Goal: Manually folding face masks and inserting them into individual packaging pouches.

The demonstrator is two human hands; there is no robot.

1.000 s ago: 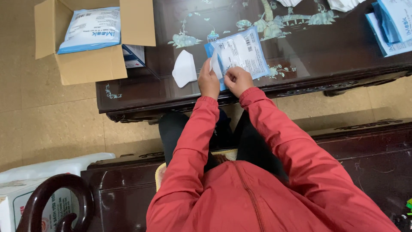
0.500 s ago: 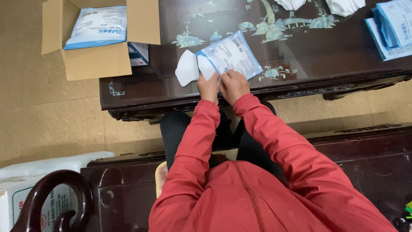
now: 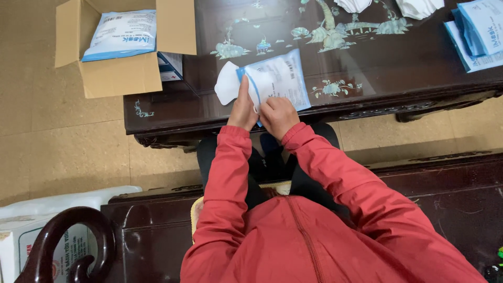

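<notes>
White face mask (image 3: 226, 84) and its blue-edged pouch (image 3: 277, 78), at the table's near edge

Both hands grip: left hand (image 3: 243, 109) pinches the mask, right hand (image 3: 279, 115) pinches the pouch's near end. Since a second ago the mask has come further out at the pouch's left side. Farther off: an open cardboard box (image 3: 120, 73) at the left edge, more pouches (image 3: 479, 34) at the far right corner.

A dark shiny worktop (image 3: 367, 84) with pale flower and tree pictures set in its top. On it lie a white mask (image 3: 226, 84), a blue and white packet (image 3: 280, 78), more white masks (image 3: 416, 6) and a pile of packets (image 3: 479, 34) at the far right
</notes>
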